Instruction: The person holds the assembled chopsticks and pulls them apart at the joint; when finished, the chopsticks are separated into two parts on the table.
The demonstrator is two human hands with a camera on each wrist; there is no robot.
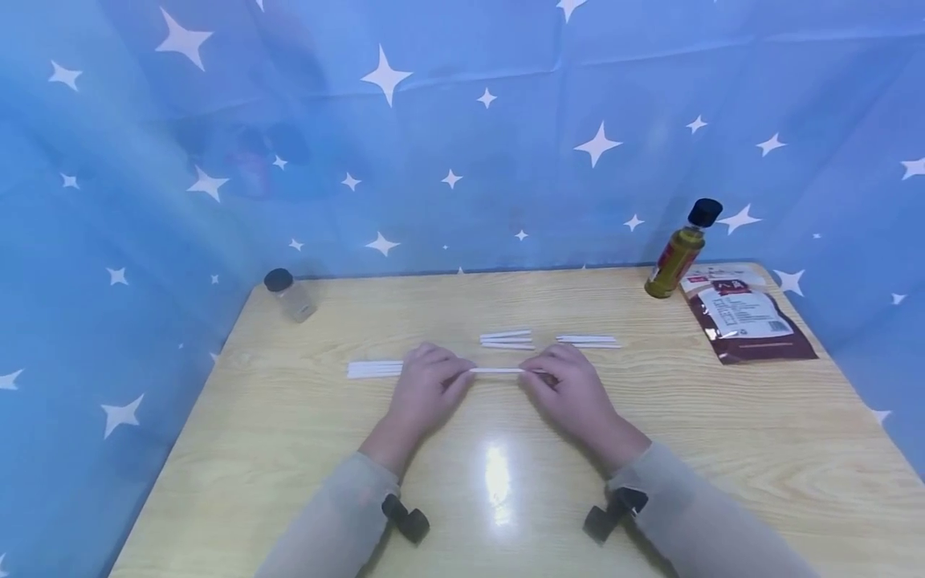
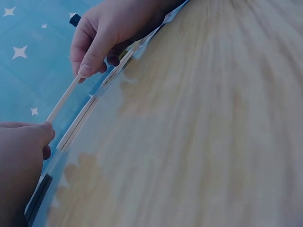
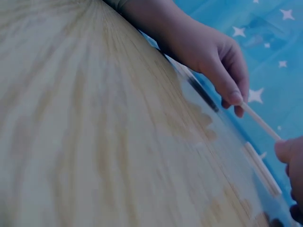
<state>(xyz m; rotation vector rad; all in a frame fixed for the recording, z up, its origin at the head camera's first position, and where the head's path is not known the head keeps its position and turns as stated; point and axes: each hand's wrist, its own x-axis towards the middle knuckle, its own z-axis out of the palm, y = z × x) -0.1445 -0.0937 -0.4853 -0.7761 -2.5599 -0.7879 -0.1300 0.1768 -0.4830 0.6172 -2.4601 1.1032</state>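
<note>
My left hand [image 1: 426, 385] and right hand [image 1: 567, 389] each pinch one end of a thin white stick [image 1: 497, 370], between thumb and fingers. The stick is straight and level between them, and in the left wrist view the same pale stick [image 2: 64, 100] shows raised over the tabletop. Beside my left hand lies a row of several white sticks [image 1: 372, 369], partly hidden by the fingers. Just beyond the hands are two small groups of shorter-looking sticks, one in the middle [image 1: 506, 339] and one behind the right hand [image 1: 588, 341].
A wood-grain table [image 1: 289, 466] is backed by a blue star-patterned cloth [image 1: 448, 144]. At the back left a clear jar [image 1: 296, 303] with a black lid stands. Toward the back right are a black-capped bottle [image 1: 675, 261] of yellowish liquid and a brown and white packet [image 1: 744, 317].
</note>
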